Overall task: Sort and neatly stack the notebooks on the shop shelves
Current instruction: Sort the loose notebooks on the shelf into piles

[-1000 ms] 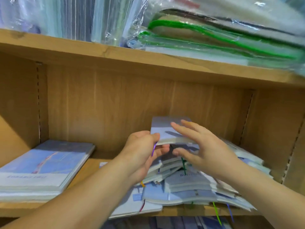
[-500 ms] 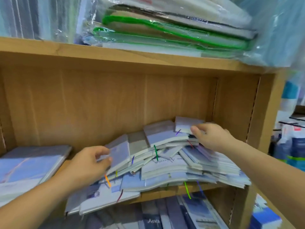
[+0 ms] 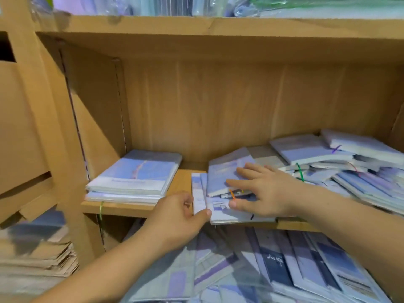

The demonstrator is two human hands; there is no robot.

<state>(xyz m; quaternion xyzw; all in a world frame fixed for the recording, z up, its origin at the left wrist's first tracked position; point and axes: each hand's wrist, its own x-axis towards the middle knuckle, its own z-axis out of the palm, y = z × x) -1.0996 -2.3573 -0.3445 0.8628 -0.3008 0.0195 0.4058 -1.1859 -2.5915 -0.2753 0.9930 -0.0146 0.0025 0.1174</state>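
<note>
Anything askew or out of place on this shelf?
Yes: the pile on the right is a jumble, with notebooks fanned and overlapping at different angles, unlike the squared stack on the left.

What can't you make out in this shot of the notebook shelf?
Head view only.
Neat stack: cover print too blurred to read.
Tilted notebooks: partly covered by the right hand.
Messy pile: cut off by the right edge.
Left hand on the front notebook: fingertips hidden, so the grip is unclear.
</note>
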